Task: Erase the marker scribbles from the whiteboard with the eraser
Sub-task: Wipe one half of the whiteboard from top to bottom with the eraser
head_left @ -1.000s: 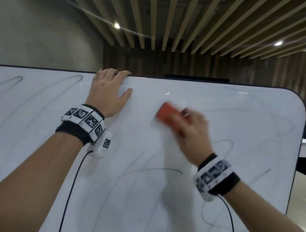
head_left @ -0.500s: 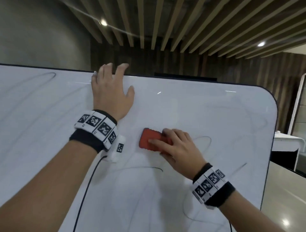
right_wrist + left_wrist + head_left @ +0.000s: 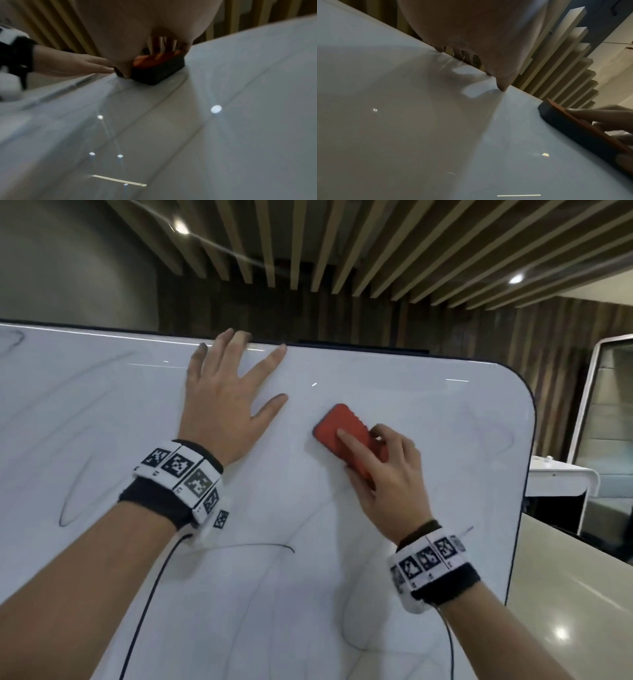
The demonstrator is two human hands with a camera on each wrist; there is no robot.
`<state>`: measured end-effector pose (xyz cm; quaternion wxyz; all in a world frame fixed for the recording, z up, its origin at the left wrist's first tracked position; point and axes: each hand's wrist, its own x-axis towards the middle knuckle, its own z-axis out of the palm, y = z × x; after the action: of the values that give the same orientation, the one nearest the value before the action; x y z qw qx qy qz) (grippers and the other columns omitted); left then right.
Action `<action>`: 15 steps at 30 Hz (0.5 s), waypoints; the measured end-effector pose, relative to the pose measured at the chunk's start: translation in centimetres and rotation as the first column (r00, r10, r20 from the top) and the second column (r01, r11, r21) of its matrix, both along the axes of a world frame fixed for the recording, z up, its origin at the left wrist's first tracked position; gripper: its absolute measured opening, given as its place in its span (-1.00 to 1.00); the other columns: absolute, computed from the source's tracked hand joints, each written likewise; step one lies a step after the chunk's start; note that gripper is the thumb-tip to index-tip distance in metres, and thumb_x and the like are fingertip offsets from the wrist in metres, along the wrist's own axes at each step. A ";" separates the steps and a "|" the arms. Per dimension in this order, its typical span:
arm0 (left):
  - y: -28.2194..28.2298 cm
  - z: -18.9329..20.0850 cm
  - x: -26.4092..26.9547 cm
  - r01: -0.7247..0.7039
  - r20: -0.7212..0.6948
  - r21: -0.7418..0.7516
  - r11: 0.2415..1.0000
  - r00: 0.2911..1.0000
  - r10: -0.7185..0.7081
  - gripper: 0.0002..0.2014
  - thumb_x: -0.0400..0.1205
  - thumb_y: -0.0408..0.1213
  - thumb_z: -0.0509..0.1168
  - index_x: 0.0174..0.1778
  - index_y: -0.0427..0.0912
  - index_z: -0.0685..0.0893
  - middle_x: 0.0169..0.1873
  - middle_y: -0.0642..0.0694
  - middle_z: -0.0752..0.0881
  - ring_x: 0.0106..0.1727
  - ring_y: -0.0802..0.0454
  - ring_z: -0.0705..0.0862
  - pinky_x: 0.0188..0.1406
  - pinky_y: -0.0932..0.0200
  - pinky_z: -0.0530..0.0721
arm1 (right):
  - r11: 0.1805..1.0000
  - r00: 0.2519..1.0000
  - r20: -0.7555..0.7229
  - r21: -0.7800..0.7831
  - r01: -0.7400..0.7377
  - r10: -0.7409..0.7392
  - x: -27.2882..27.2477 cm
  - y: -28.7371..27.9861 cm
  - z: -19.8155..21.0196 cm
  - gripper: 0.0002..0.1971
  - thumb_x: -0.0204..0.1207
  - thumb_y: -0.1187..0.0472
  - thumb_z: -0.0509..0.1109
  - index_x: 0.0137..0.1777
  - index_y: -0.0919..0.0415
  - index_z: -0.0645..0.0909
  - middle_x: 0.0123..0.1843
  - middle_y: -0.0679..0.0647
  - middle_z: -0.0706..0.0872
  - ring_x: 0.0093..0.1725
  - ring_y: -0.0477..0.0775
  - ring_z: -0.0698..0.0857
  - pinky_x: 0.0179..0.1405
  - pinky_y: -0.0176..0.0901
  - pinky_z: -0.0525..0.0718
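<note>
**Eraser pressed to the board**

Beside your left hand (image 3: 224, 402), splayed flat on the whiteboard (image 3: 428, 412) with fingertips at its top edge, your right hand (image 3: 387, 474) grips the red eraser (image 3: 346, 429), forefinger along its back. Only the wrist views show its dark felt underside. Scribbles (image 3: 260, 546) lie below both wrists.
</note>
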<state>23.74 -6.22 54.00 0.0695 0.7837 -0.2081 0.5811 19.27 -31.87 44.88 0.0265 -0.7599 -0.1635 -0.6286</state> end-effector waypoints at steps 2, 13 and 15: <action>-0.1 0.0 -0.1 -0.006 0.005 -0.007 1.000 1.000 0.006 -0.44 0.77 0.21 0.09 0.71 0.20 0.30 0.63 -0.22 0.33 0.73 -0.21 0.22 0.73 -0.29 0.13 | 0.999 0.999 0.033 0.033 0.020 -0.021 -0.1 -2.7 1.3 -0.52 0.61 0.13 0.43 0.55 -0.02 0.59 0.35 0.31 0.56 0.20 0.37 0.57 0.29 0.19 0.52; 0.0 0.1 0.1 -0.015 0.008 0.003 1.000 1.000 0.015 -0.44 0.77 0.21 0.04 0.71 0.22 0.27 0.64 -0.21 0.32 0.73 -0.20 0.21 0.73 -0.29 0.13 | 0.970 0.997 -0.077 -0.239 -0.045 0.027 -0.2 0.8 0.1 -0.60 0.66 0.11 0.38 0.48 -0.12 0.62 0.36 0.22 0.59 0.26 0.33 0.56 0.30 0.16 0.50; 0.1 0.1 0.1 -0.012 0.007 0.003 1.000 1.000 0.012 -0.44 0.77 0.22 0.01 0.71 0.21 0.28 0.64 -0.21 0.32 0.73 -0.20 0.21 0.73 -0.29 0.14 | 0.992 1.000 -0.014 -0.122 -0.027 0.026 -0.1 -2.1 2.2 -0.55 0.62 0.12 0.38 0.51 -0.09 0.59 0.35 0.28 0.58 0.24 0.36 0.58 0.30 0.15 0.50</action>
<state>23.83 -6.16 54.07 0.0640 0.7829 -0.2047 0.5840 19.18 -34.00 47.03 -0.0107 -0.7616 -0.2116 -0.6124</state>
